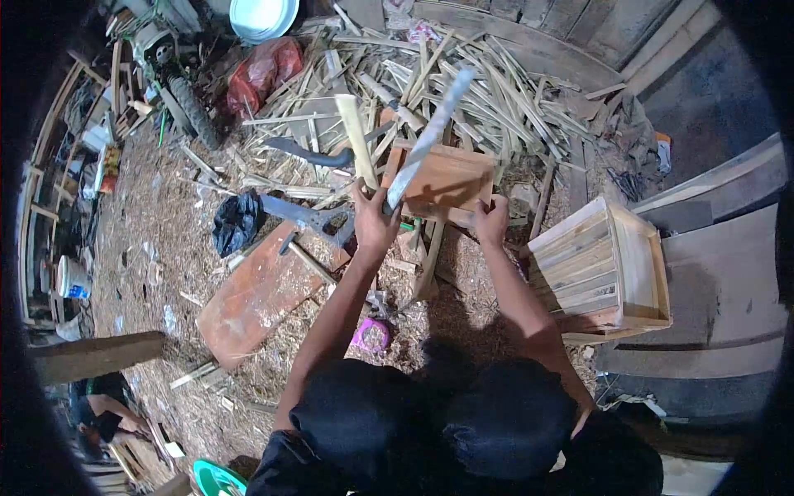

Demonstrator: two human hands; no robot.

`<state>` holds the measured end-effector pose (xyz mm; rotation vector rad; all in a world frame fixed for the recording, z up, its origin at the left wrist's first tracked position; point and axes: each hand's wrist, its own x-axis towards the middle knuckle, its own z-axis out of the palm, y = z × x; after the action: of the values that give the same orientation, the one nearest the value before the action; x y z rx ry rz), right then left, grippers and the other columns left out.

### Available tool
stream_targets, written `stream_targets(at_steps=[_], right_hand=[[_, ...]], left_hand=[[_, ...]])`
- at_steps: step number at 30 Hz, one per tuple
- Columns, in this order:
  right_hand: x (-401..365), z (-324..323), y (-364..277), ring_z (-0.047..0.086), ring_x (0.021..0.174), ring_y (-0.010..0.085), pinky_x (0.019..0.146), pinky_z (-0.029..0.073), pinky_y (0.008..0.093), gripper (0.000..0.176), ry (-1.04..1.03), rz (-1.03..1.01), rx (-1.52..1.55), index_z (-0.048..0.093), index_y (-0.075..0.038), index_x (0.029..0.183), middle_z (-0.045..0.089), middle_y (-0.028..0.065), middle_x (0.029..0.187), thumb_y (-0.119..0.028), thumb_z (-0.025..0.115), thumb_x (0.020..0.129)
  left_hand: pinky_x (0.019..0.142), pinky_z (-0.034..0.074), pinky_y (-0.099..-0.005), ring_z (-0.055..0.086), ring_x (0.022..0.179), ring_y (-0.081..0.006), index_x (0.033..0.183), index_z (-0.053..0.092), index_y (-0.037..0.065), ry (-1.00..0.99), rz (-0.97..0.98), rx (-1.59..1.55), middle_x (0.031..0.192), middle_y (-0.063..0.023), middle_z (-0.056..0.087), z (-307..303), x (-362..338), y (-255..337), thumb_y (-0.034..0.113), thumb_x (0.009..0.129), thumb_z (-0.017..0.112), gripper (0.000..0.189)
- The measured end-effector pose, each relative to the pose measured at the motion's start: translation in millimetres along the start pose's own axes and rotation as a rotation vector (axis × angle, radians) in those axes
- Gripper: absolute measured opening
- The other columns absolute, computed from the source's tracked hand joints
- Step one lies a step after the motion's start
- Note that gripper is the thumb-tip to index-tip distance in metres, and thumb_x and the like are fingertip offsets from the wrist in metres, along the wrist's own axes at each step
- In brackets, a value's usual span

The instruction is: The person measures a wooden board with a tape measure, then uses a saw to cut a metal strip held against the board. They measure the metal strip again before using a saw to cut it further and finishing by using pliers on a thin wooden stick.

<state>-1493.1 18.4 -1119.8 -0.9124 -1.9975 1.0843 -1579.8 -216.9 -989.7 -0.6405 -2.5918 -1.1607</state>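
My left hand [376, 221] is closed around the lower end of a long, flat, whitish-grey strip [434, 132] that looks like a blade and tilts up to the right. A pale piece of wood [356, 136] rises beside it from the same hand. My right hand [491, 219] grips the near right corner of a reddish-brown wooden box [451, 180], with the thumb at its edge. The box's far left side lies behind the strip. Left of my left hand lie a handsaw [302, 217], a hammer [308, 260] and a dark-handled knife [310, 154].
A slatted wooden crate [579, 264] stands at right. Wood offcuts [513, 107] are heaped at the back. A reddish board [265, 293], a black plastic bag [237, 223] and a pink ring-shaped item [371, 335] lie on the shavings. Another person [107, 409] is at lower left.
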Motion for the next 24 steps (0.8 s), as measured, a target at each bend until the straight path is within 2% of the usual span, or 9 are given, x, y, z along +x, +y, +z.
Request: stream_targets(at_steps=[3, 6, 7, 10, 11, 15, 17, 20, 24], right_hand=[[-6.0, -7.9, -59.9, 0.055, 0.101, 0.0324, 0.091, 0.042, 0.043, 0.036, 0.076, -0.221, -0.115, 0.051, -0.001, 0.114, 0.057, 0.0175, 0.103, -0.015, 0.068, 0.086], [-21.3, -18.4, -142.6, 0.057, 0.098, 0.0266, 0.088, 0.044, 0.0383, 0.03, -0.084, -0.04, 0.213, 0.051, 0.001, 0.115, 0.058, 0.0143, 0.102, -0.017, 0.061, 0.094], [-24.7, -9.3, -155.9, 0.058, 0.094, 0.0193, 0.084, 0.045, 0.0325, 0.027, -0.1, -0.02, 0.575, 0.053, 0.002, 0.113, 0.059, 0.0103, 0.101, -0.021, 0.054, 0.099], [-43.6, -19.1, -217.7, 0.056, 0.087, 0.0127, 0.075, 0.045, 0.0275, 0.026, -0.129, -0.014, 0.679, 0.056, 0.002, 0.109, 0.06, 0.0068, 0.097, -0.022, 0.054, 0.1], [-45.0, -18.2, -223.3, 0.053, 0.077, 0.0069, 0.067, 0.043, 0.0226, 0.023, -0.177, -0.008, 0.658, 0.058, 0.002, 0.107, 0.06, 0.003, 0.089, -0.02, 0.056, 0.099], [-56.8, -12.2, -258.2, 0.048, 0.067, 0.001, 0.06, 0.04, 0.0175, 0.021, -0.287, -0.088, 0.763, 0.06, 0.003, 0.104, 0.058, -0.0027, 0.079, -0.016, 0.059, 0.098], [-69.5, -7.5, -267.6, 0.049, 0.068, 0.0013, 0.06, 0.041, 0.0179, 0.02, -0.348, -0.102, 0.858, 0.06, 0.003, 0.103, 0.058, -0.0028, 0.08, -0.015, 0.06, 0.097], [-86.5, 0.2, -284.4, 0.052, 0.07, 0.0017, 0.06, 0.043, 0.0188, 0.021, -0.476, -0.112, 0.917, 0.06, 0.004, 0.104, 0.061, -0.0019, 0.083, -0.015, 0.061, 0.097], [-106.4, 17.9, -297.4, 0.057, 0.077, 0.0058, 0.067, 0.048, 0.0207, 0.025, -0.727, -0.139, 0.839, 0.061, 0.005, 0.109, 0.063, 0.0021, 0.091, -0.017, 0.061, 0.097]], left_hand=[[0.086, 0.049, -0.0467, 0.053, 0.11, -0.0412, 0.103, 0.065, 0.006, -0.037, 0.034, 0.027, 0.129, -0.022, 0.042, -21.2, -9.9, -0.7, 0.018, 0.077, 0.076, 0.031], [0.083, 0.05, -0.0446, 0.055, 0.107, -0.0377, 0.099, 0.064, 0.006, -0.067, 0.005, 0.016, 0.127, -0.0176, 0.045, -42.5, -23.1, -4.8, 0.013, 0.072, 0.078, 0.031], [0.082, 0.05, -0.0444, 0.055, 0.107, -0.0378, 0.099, 0.064, 0.006, -0.056, 0.04, 0.059, 0.126, -0.0175, 0.045, -49.2, -28.7, -9.8, 0.012, 0.071, 0.078, 0.032], [0.083, 0.051, -0.0437, 0.055, 0.108, -0.0376, 0.096, 0.063, 0.004, -0.042, 0.073, 0.072, 0.124, -0.0176, 0.046, -67.7, -43.4, -16.9, 0.009, 0.069, 0.078, 0.032], [0.083, 0.051, -0.0436, 0.055, 0.108, -0.0377, 0.096, 0.063, 0.004, -0.028, 0.086, 0.065, 0.124, -0.0179, 0.046, -72.8, -48.2, -20.5, 0.009, 0.069, 0.078, 0.032], [0.081, 0.05, -0.0443, 0.057, 0.102, -0.0372, 0.099, 0.062, 0.004, -0.015, 0.047, 0.075, 0.117, -0.0187, 0.051, -94.3, -71.0, -39.0, 0.01, 0.07, 0.077, 0.034], [0.078, 0.049, -0.044, 0.058, 0.097, -0.0355, 0.104, 0.06, 0.004, -0.02, 0.027, -0.005, 0.109, -0.0189, 0.055, -108.2, -80.0, -44.6, 0.012, 0.074, 0.076, 0.035], [0.078, 0.046, -0.0434, 0.056, 0.089, -0.0352, 0.097, 0.059, -0.001, 0.02, 0.006, -0.156, 0.096, -0.0179, 0.055, -129.5, -96.0, -42.3, 0.011, 0.077, 0.076, 0.029], [0.074, 0.047, -0.034, 0.057, 0.083, -0.0192, 0.105, 0.057, 0.001, -0.079, -0.288, -0.538, 0.092, -0.0076, 0.06, -136.9, -138.9, -72.1, 0.013, 0.091, 0.067, 0.021]])
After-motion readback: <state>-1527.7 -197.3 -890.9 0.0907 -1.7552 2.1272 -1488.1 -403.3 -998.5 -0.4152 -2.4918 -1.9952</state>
